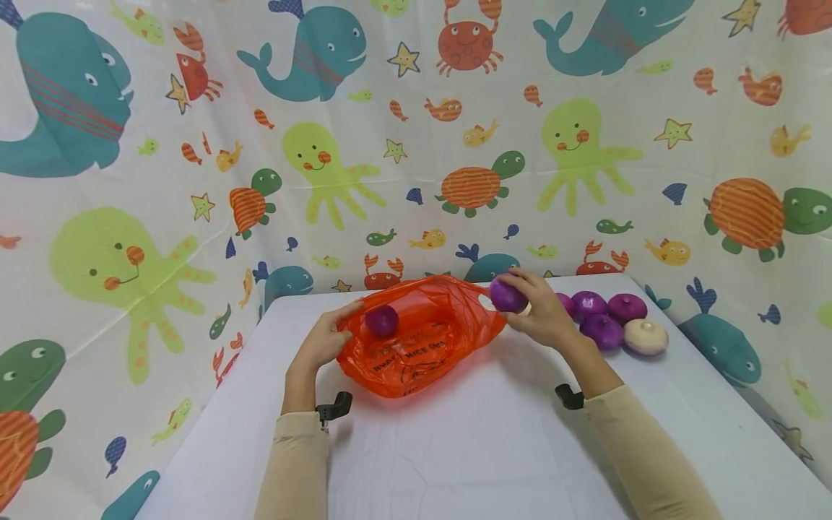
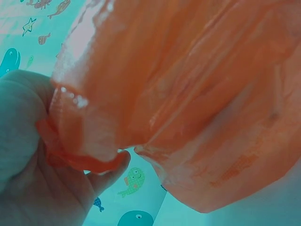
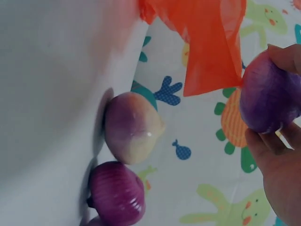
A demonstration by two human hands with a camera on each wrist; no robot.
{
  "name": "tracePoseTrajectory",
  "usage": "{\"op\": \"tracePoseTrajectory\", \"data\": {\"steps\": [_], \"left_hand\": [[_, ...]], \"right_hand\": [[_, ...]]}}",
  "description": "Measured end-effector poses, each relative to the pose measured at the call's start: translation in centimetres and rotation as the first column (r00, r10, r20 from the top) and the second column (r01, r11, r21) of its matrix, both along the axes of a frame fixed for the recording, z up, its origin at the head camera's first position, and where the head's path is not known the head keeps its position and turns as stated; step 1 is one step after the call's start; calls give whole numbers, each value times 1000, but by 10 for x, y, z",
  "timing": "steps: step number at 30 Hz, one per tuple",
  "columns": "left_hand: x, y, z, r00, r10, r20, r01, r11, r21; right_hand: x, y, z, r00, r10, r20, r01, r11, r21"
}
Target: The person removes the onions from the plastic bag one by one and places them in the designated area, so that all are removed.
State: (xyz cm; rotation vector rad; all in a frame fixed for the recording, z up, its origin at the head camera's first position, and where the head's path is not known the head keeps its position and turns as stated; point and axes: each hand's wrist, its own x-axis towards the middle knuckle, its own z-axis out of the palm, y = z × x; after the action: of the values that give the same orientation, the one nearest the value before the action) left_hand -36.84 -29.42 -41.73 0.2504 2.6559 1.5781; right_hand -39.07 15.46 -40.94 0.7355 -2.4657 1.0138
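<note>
My left hand (image 1: 325,337) grips the left edge of the mouth of a red plastic bag (image 1: 416,361) with dark print on it. Inside the bag, near that hand, a purple onion (image 1: 381,321) shows. In the left wrist view the bag's film (image 2: 188,94) bunches between thumb and fingers. Raised at the bag's right edge, my right hand (image 1: 542,310) holds another purple onion (image 1: 508,293), its fingers and thumb around it. The right wrist view shows this onion (image 3: 269,94) against a hanging corner of the bag.
To the right on the white table (image 1: 481,448) several purple onions (image 1: 603,332) sit in a cluster, with a pale whitish one (image 1: 646,337) at its front. A curtain (image 1: 416,180) printed with sea animals stands behind and at both sides.
</note>
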Motion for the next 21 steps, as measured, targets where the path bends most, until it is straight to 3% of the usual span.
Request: {"op": "tracePoseTrajectory", "data": {"steps": [21], "left_hand": [[1, 4, 2, 1000, -1, -1, 1, 1000, -8]], "right_hand": [[0, 24, -5, 999, -38, -24, 39, 998, 41]]}}
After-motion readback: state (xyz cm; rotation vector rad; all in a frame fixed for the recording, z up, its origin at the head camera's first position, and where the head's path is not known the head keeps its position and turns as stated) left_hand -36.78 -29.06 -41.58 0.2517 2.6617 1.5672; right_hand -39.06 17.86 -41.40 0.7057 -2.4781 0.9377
